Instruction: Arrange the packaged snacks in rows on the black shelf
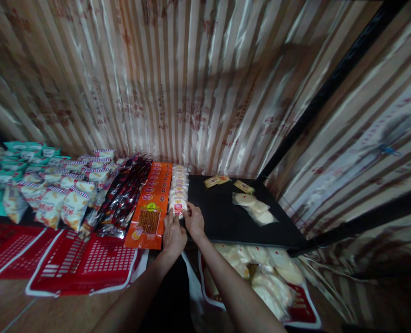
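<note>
A small white round snack packet [178,207] with a red label lies at the front end of a row of similar white packets [180,178]. My left hand [173,235] has its fingers closed on the packet's lower left edge. On the right edge, the bent fingers of my right hand [194,220] grip the same packet. Just left of my left hand are overlapping orange snack packs [147,217], the front one with a window showing brown sticks. The undersides of my fingertips are hidden.
The black shelf [219,217] carries small yellow packets [243,186] and clear bags of white discs [256,208]. Dark red packs [125,199] and chip bags [75,206] fill its left side. Red baskets [87,263] stand below; a basket [314,312] at right holds white-disc bags. Black poles [313,106] frame the right.
</note>
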The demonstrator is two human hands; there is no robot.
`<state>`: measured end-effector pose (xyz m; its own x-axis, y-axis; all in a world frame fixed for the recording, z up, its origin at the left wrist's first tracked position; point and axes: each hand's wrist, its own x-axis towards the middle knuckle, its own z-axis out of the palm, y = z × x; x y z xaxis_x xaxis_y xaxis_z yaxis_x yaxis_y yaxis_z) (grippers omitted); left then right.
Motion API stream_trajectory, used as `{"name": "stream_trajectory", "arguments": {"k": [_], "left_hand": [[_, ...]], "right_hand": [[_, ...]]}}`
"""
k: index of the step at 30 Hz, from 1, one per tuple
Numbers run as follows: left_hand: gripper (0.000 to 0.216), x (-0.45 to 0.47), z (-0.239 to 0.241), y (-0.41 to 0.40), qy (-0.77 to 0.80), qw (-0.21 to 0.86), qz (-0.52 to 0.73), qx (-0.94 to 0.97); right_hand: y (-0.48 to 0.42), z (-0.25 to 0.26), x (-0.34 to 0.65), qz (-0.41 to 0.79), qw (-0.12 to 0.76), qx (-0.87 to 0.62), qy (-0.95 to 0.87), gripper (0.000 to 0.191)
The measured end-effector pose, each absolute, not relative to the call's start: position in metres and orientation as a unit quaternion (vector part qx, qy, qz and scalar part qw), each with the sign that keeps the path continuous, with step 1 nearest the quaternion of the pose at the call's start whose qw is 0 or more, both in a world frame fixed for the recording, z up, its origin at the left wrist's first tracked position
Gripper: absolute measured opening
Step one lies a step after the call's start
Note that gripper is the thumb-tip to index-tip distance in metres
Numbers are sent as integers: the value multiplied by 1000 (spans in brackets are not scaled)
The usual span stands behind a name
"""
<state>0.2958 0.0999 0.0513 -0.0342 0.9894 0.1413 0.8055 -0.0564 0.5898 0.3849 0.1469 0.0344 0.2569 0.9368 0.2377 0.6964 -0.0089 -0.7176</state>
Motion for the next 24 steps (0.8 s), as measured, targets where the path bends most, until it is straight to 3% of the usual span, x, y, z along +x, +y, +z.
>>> {"name": "stream_trajectory", "arguments": {"k": [10, 18, 24], "left_hand": [[55, 300, 52, 107, 670, 148, 267, 677], [41, 298, 50, 86, 641, 102, 324, 689], [38, 323, 34, 34, 489, 195, 319, 788]], "right_hand": [[155, 38, 386, 169, 374, -702, -582, 31], [102, 36, 410, 168, 482, -642, -573, 38], [31, 23, 479, 104, 484, -667, -556, 28]]}}
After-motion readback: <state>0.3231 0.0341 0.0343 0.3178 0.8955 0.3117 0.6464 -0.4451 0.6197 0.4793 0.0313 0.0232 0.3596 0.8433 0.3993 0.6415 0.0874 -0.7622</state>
